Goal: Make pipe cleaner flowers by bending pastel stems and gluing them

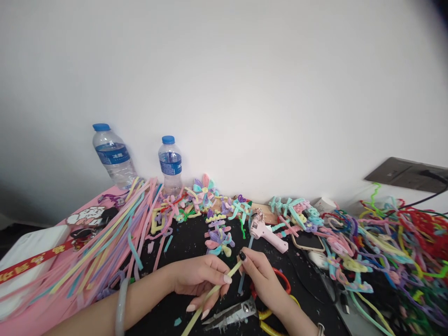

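Observation:
A pale yellow pipe cleaner (pixel 212 293) runs slantwise between my two hands. My left hand (pixel 206 280) pinches it between thumb and fingers, its lower end trailing toward the bottom edge. At the upper end, my right hand (pixel 257 273) closes its fingertips on the same strip. Below the hands lie scissors (pixel 234 315) with red and yellow handles, partly covered by my right hand and wrist. Just beyond my hands rests a pink hot glue gun (pixel 268 234) with a glue stick (pixel 250 242) near it. A pastel pipe-cleaner flower piece (pixel 220 240) lies farther left.
Loose pastel pipe cleaners (pixel 115 238) spread over the pink surface at left. Two water bottles (pixel 171 163) stand by the wall. A heap of colourful pipe cleaners (pixel 402 252) fills the right, near a phone (pixel 308 241). A cable hangs from the wall socket (pixel 402 172).

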`<state>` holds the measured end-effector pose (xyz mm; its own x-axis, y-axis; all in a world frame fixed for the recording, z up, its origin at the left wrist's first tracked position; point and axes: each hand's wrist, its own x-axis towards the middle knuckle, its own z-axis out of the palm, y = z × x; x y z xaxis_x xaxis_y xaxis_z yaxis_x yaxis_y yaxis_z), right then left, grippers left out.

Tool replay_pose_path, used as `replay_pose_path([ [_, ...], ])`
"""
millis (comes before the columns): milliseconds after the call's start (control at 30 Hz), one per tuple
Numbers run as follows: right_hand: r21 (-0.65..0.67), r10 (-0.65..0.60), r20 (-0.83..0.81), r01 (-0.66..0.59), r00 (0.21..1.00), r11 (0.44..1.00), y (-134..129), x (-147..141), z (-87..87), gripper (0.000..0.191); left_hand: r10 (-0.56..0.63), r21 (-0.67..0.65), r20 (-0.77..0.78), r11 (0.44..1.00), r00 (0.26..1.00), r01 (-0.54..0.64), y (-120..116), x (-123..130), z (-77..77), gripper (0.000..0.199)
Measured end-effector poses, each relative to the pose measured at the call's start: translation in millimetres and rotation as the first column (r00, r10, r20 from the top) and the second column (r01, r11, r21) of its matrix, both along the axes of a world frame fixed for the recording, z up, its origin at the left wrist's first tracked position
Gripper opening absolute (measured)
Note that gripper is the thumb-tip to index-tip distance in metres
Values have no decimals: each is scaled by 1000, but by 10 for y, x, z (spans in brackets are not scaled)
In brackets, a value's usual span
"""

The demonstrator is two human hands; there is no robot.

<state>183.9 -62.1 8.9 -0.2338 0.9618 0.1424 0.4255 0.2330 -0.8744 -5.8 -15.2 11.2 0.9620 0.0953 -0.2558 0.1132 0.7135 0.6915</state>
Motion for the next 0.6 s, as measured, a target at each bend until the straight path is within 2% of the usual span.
replay_pose_path([
  [267, -75, 57, -1, -57, 998, 996, 18, -8, 36, 38, -10, -8, 18, 1000, 1000, 10, 6, 13, -1, 21],
  [600, -48, 80, 6, -79, 997, 996, 25, -5, -13, 34, -16, -17, 34, 1000, 999, 17, 16, 23, -41, 22],
])
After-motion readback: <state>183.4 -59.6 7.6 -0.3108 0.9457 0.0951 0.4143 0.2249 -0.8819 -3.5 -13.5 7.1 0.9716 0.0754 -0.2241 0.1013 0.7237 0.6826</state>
